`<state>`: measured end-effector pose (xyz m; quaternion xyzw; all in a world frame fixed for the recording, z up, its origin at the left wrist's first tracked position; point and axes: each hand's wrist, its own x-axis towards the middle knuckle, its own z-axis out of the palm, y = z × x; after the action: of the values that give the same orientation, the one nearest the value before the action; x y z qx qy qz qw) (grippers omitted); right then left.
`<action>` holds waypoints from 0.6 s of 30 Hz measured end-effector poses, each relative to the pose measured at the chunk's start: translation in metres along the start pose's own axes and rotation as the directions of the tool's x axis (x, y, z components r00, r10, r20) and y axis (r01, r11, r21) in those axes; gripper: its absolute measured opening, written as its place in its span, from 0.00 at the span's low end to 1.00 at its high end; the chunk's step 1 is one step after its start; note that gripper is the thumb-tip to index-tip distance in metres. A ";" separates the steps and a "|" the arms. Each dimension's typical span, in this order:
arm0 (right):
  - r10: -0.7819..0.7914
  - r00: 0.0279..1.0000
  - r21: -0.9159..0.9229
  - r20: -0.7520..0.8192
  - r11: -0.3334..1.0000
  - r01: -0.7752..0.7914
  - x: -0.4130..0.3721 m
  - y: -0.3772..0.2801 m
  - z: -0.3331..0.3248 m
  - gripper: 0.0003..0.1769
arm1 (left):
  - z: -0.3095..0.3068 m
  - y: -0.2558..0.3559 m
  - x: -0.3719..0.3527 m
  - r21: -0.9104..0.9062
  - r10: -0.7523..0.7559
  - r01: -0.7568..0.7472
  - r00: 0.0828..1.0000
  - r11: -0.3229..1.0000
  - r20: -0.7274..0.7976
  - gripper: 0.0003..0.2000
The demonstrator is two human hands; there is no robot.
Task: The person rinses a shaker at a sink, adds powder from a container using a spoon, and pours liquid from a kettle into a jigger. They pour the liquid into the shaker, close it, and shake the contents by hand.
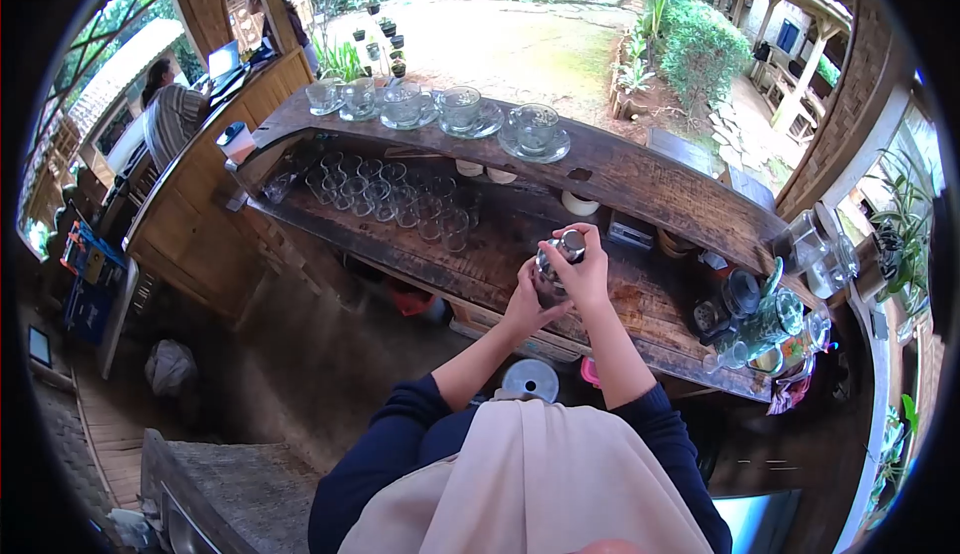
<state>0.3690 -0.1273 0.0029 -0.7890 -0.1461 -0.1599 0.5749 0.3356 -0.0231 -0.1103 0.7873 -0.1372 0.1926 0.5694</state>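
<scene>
- While I am watching through the head camera, both hands are meeting just right of the frame's centre, above the wooden shelf (480, 264).
- The left hand (525, 302) is cupping the body of a glass jar (550, 266) from below, with its fingers wrapping firmly around it.
- The right hand (588, 272) is closing over the jar's metal lid (572, 245), gripping it from above.
- I am judging the jar to be light, stiff, smooth and breakable; taking the glass low down and the lid by its rim is looking safest.
- Empty glasses (390, 199) are standing in rows at centre left, and cups on saucers (460, 109) are lining the upper counter (640, 169).
</scene>
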 end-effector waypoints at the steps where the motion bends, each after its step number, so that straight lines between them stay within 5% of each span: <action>1: 0.000 1.000 -0.006 -0.010 1.000 0.000 0.001 0.000 0.000 0.24 | 0.002 -0.001 0.003 -0.096 -0.024 0.024 1.000 0.995 0.000 0.49; 6: 0.028 0.998 0.033 0.049 0.999 -0.030 0.004 0.000 -0.005 0.25 | 0.004 -0.002 0.005 -0.160 -0.146 0.148 0.989 0.976 0.024 0.50; 10: 0.105 0.985 0.050 0.138 0.992 -0.113 0.011 -0.009 -0.013 0.23 | 0.009 -0.007 0.004 -0.093 -0.078 0.078 0.997 0.993 0.003 0.52; 18: 0.160 0.986 0.115 0.048 0.980 -0.164 0.006 0.002 -0.001 0.20 | 0.008 -0.001 0.003 -0.060 -0.103 0.100 0.993 0.993 -0.057 0.49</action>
<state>0.3749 -0.1284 0.0040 -0.7658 -0.1016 -0.0884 0.6288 0.3401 -0.0305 -0.1120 0.7705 -0.0851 0.1831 0.6046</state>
